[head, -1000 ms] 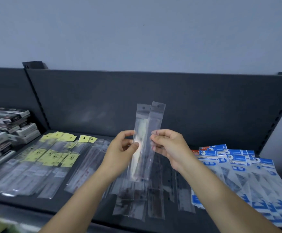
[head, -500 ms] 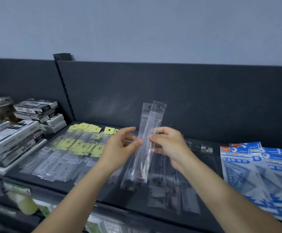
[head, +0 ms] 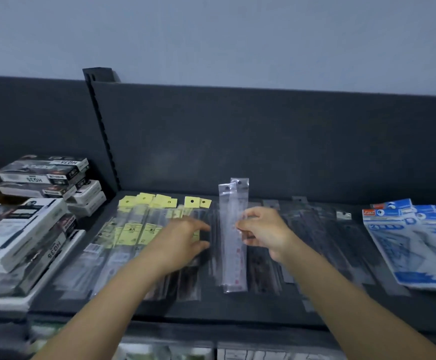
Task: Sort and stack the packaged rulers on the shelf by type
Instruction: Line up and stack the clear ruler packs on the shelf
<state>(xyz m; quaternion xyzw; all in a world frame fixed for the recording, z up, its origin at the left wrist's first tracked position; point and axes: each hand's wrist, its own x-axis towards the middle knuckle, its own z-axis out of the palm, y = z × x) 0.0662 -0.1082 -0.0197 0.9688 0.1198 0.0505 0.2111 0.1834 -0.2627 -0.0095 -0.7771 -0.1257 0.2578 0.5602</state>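
A: What is on the far left?
B: A pile of boxes. It sits on the left end of the shelf, close to the front edge.
A: And next to it?
B: Flat ruler packs with yellow tags. They lie side by side, with the tags toward the back wall.
A: Where is the left hand?
B: The left hand is low over the right side of those packs. Its fingers are spread wide and hold nothing. It is blurry, so I cannot tell if it touches them.
A: And the clear packs?
B: Two clear ruler packs stand up straight in the middle, one partly behind the other. Each is long and thin, with a small hole at the top. A see-through ruler with tiny marks shows inside. The right hand pinches them near the middle.
A: What is under them?
B: Dark ruler packs, flat in a row on the shelf.
A: And far right?
B: Blue packs, piled on each other. A bare strip of shelf runs along the front.
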